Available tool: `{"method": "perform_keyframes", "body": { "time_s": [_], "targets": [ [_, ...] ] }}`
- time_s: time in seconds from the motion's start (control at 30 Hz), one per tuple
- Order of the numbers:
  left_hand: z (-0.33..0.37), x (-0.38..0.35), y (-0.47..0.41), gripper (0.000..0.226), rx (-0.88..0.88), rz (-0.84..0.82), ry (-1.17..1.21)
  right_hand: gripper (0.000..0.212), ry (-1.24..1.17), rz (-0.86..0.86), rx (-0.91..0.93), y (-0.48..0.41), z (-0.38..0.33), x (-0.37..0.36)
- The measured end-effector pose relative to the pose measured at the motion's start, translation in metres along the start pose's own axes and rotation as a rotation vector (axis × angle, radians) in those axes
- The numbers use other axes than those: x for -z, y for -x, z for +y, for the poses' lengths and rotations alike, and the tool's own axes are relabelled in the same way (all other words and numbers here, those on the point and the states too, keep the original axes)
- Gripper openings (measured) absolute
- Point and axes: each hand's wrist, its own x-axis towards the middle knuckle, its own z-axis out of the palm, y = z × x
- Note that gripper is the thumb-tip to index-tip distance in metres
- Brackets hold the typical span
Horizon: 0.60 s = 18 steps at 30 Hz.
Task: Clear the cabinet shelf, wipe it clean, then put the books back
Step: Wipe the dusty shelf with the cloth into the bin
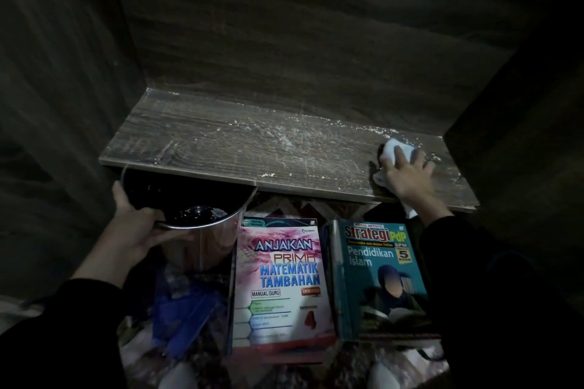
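Note:
The dark wooden cabinet shelf carries no books and is streaked with white dust and crumbs. At its right end my right hand presses a white cloth flat on the board, fingers spread over it. Just under the shelf's left front edge, my left hand grips the rim of a shiny metal pot whose inside looks dark. Below the shelf lie two books face up: a pink-and-white mathematics book and a teal Pendidikan Islam book to its right.
Dark cabinet walls close in the shelf on the left, back and right. Blue plastic packaging and mixed clutter lie under the pot, left of the books. A patterned surface shows behind the books.

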Motion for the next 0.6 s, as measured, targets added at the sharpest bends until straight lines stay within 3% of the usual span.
{"method": "perform_keyframes", "body": {
  "time_s": [0.1,0.2,0.5,0.6],
  "targets": [
    [0.000,0.000,0.001,0.094,0.006,-0.001,0.006,0.068,0.055,-0.036,0.062,-0.002,0.004,0.006],
    [0.001,-0.001,0.002,0.092,0.009,0.003,0.010,0.063,0.083,0.032,0.111,0.010,0.007,0.006],
    [0.001,0.000,0.002,0.093,0.008,0.005,0.010,0.058,0.030,0.216,0.034,0.018,-0.018,-0.028],
    [0.000,0.000,0.000,0.093,0.020,0.014,0.006,0.059,0.003,0.360,0.004,0.030,-0.049,-0.044]
  ]
}}
